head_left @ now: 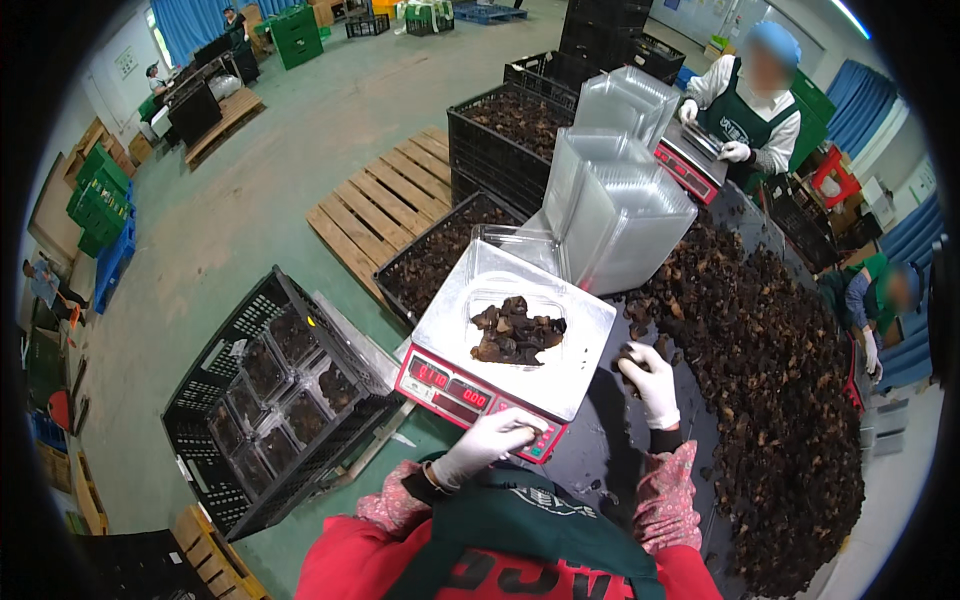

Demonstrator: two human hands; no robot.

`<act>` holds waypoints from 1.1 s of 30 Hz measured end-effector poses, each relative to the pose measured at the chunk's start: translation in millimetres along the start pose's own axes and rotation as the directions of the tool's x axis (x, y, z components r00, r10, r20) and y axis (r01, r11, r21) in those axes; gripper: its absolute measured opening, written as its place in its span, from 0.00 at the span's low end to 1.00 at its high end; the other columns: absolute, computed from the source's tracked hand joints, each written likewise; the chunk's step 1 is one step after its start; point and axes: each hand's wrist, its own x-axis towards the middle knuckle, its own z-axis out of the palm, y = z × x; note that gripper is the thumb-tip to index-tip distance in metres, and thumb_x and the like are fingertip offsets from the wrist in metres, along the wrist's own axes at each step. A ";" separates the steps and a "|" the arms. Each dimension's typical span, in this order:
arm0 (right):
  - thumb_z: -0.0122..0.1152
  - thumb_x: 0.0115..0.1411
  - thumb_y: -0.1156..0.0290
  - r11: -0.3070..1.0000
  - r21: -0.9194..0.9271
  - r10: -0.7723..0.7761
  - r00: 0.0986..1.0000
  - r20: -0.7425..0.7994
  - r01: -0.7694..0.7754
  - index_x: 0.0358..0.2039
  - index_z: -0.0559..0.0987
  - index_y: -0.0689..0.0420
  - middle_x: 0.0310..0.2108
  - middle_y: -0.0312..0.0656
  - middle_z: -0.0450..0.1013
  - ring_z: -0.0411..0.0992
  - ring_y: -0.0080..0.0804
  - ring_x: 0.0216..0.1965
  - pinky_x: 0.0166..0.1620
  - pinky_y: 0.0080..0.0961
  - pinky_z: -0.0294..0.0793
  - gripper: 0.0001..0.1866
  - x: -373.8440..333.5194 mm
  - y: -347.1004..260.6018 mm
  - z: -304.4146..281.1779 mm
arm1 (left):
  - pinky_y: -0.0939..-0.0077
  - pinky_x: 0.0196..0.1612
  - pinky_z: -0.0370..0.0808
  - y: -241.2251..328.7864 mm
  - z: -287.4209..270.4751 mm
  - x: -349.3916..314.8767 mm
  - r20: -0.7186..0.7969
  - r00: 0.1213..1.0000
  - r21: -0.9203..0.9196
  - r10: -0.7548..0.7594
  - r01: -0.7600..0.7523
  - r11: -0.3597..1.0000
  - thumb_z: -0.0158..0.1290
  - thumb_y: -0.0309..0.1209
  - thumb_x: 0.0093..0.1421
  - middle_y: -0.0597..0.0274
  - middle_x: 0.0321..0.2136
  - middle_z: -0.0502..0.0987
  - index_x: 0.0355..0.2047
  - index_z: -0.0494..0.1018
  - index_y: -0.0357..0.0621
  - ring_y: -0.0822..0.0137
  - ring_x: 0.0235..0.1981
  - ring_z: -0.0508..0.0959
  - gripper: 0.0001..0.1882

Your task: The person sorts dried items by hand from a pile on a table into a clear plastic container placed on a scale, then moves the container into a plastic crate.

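— How many trays sit on the steel-topped red digital scale?
— 1 clear plastic tray of dark dried mushrooms.
— And the 2 white-gloved hands?
— Left hand curled loosely on the scale's front; right hand, right of the scale, pinches mushrooms from 1 dark mushroom heap on the desk.

Glossy clear plastic tray, brushed metal scale pan, rough matt dried mushrooms, slatted wooden pallet

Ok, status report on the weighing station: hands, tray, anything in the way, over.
Left hand on the scale front edge, holding nothing. Right hand closed on dark mushrooms from the table pile. Clear tray on the scale, partly filled. Nothing blocking the tray.
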 end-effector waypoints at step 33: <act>0.68 0.52 0.73 0.779 -0.075 -0.564 0.748 0.351 0.622 0.50 0.78 0.56 0.44 0.45 0.73 0.74 0.36 0.43 0.45 0.27 0.74 0.22 -20.0 -72.8 113.3 | 0.88 0.33 0.69 36.1 -15.7 24.5 -0.440 0.865 -0.139 0.242 -0.332 0.933 0.51 0.26 0.65 0.68 0.35 0.77 0.50 0.71 0.40 0.81 0.33 0.74 0.14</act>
